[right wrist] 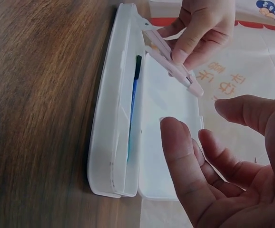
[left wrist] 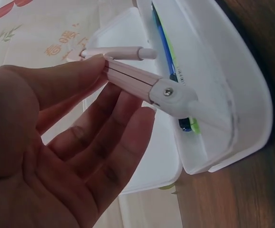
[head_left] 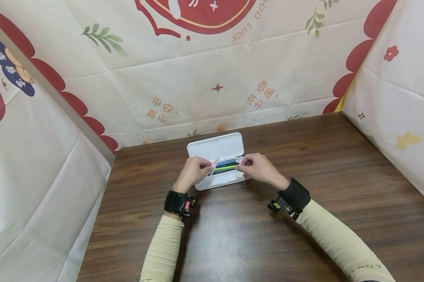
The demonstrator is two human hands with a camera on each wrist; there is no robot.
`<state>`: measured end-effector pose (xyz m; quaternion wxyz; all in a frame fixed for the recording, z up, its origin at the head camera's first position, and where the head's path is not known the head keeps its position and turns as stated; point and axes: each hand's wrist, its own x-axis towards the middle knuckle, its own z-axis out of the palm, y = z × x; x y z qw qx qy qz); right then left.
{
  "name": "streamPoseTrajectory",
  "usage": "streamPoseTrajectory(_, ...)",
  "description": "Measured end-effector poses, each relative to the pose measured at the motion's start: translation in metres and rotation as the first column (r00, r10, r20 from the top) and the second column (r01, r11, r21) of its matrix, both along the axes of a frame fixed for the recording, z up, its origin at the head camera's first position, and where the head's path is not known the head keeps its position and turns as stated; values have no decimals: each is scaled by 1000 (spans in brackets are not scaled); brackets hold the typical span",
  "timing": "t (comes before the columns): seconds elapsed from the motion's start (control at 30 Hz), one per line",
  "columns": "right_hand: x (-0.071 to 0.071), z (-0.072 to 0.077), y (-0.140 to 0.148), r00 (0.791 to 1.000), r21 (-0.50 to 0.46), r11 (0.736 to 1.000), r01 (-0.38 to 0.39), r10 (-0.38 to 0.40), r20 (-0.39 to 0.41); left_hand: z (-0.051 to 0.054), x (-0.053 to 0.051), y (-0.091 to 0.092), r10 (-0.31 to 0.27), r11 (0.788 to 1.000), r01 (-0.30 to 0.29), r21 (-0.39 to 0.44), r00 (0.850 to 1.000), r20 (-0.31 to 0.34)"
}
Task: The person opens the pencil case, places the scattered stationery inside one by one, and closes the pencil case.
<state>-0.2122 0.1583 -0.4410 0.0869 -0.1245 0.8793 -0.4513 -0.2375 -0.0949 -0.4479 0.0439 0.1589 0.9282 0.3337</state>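
Observation:
My left hand (head_left: 192, 171) pinches a pink drawing compass (left wrist: 132, 80) between thumb and fingers, above the left end of a white pencil case (head_left: 217, 145). In the left wrist view the compass shows a whitish hinge end with a screw, partly over the case. The case lies open on the table, lid tilted back. Inside it are several pens (head_left: 226, 167), blue, green and dark. At the case's right end is my right hand (head_left: 260, 168). In the right wrist view its thumb and fingers (right wrist: 178, 142) stand apart with nothing between them.
The brown wooden table (head_left: 226, 235) carries the case near its back edge. A printed white cloth (head_left: 197, 78) hangs behind the table, with further cloth at the left and right sides. Black wrist cameras (head_left: 293, 197) are strapped to both wrists.

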Motion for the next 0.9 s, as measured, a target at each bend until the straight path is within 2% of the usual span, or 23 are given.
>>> streamPoseTrajectory(0.2,0,-1,2,1000,-28,1000,1,-1,29,0,0,4,-31,999,30,-38,1000,-2)
streamPoseTrajectory(0.43,2,-2,4,1000,-18,1000,-20,19,-12,-1,-1,10,-77,992,76,-105,997,-8)
streamPoseTrajectory(0.67,3,-3,6,1000,-21,1000,-11,11,22,-3,-1,15,-138,980,131,-152,990,-35)
streamPoseTrajectory(0.9,2,-3,8,1000,-10,1000,-13,13,17,-5,-1,18,-141,974,134,-181,990,-27)
